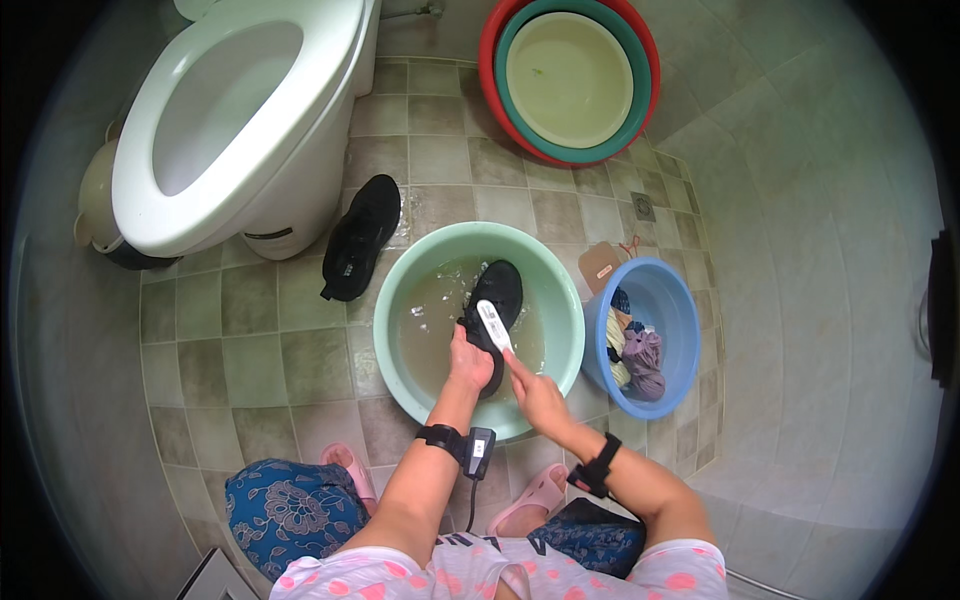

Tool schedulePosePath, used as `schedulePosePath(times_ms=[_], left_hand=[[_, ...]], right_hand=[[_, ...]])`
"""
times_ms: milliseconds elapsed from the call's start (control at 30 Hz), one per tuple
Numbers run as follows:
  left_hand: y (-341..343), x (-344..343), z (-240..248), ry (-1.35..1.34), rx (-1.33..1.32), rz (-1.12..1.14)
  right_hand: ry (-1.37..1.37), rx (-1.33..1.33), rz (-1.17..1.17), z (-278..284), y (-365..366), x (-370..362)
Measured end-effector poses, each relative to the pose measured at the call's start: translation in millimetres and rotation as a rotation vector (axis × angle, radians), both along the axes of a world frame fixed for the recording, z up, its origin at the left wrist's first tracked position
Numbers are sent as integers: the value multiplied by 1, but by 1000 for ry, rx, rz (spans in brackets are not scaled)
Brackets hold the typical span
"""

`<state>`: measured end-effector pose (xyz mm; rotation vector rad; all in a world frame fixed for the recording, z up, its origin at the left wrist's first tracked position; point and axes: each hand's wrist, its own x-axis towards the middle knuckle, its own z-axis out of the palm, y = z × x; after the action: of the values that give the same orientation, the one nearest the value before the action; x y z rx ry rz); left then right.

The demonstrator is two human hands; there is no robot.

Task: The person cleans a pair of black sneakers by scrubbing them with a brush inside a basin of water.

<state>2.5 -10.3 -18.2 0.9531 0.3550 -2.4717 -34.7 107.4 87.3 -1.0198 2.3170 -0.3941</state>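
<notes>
The left hand [470,362] is turned palm up and holds a black shoe [505,290] by its side near the opening, the fingers partly hidden by the shoe. The right hand [541,402] is closed around the lower end of a white brush [493,324], index finger stretched along it, and the brush lies over the shoe; its underside is hidden. Each forearm wears a black strap, the left one [440,437] carrying a small dark box with a cable. The shoe sits tilted, toe away from the person, in cloudy water inside a pale green basin [397,270] on the tiled floor [250,365]. A second black shoe [361,238] lies on the floor left of the basin, near a white toilet [300,150]. Just right of the basin stands a blue tub [682,320] with purple and pale yellow cloths [643,362] in it, and a flat brown piece [599,265] lies beside its far edge. Farther off, a cream basin [570,80] sits nested within a teal basin [641,85] and a red basin [487,60]. Nearest the person, pink slippers [540,493] flank the basin's near side
</notes>
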Motion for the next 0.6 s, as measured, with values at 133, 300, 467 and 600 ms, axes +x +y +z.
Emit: schedulePosePath(times_ms=[133,300,467,600], left_hand=[[5,0,-13,72,65,-44],[-1,4,-13,76,126,83],[-5,5,-3,-22,126,-66],[4,-2,-8,21,89,59]], right_hand=[[91,-28,-26,-23,-32,-22],[-2,-107,4,-30,-9,2],[-44,20,15,-1,0,12],[82,-21,-43,-20,-31,-18]])
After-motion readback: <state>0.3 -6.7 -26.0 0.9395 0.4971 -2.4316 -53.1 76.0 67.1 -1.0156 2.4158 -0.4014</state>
